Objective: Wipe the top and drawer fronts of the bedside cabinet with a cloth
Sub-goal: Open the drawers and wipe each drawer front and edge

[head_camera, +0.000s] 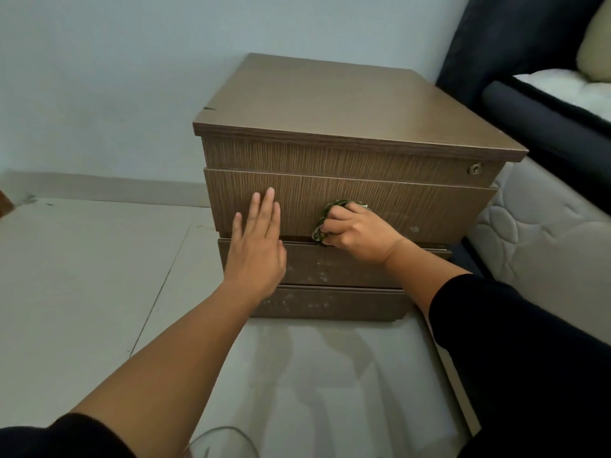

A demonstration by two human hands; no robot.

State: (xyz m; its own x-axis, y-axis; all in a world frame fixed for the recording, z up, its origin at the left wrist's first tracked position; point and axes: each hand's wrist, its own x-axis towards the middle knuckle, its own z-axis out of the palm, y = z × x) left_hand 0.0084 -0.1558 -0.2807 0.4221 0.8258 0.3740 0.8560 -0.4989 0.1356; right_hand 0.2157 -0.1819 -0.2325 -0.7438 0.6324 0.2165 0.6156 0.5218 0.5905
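1. The floor (82, 276) is pale tile and runs from the blue-grey wall (99, 77) to the bottom of the view
2. The bed (545, 209) fills the right edge: a dark frame, a white quilted mattress side and a cream pillow (595, 47) at the top corner
3. The cabinet (330, 100) is brown wood grain and stands on the floor between wall and bed, just beside the mattress; its top is bare, with a small chip at the back left edge
4. Below the top sits a narrow panel with a round lock (475, 168) near its right end
5. Three drawers are stacked under the panel, all pushed in, so what they hold cannot be seen
6. The upper drawer (413, 206) is the tallest; the middle drawer (317, 266) and lower drawer (330, 304) are darker and carry pale smudges
7. The left hand (256, 246) lies flat with fingers straight and together, gripping nothing, its tips on the upper drawer front and its palm over the left end of the middle one
8. The right hand (355, 231) is clenched around the cloth (340, 204), pressing it against the upper drawer front near its lower edge
9. The cloth is a small green patterned wad, mostly hidden in the fist
10. Both forearms are bare, with dark sleeves pushed up
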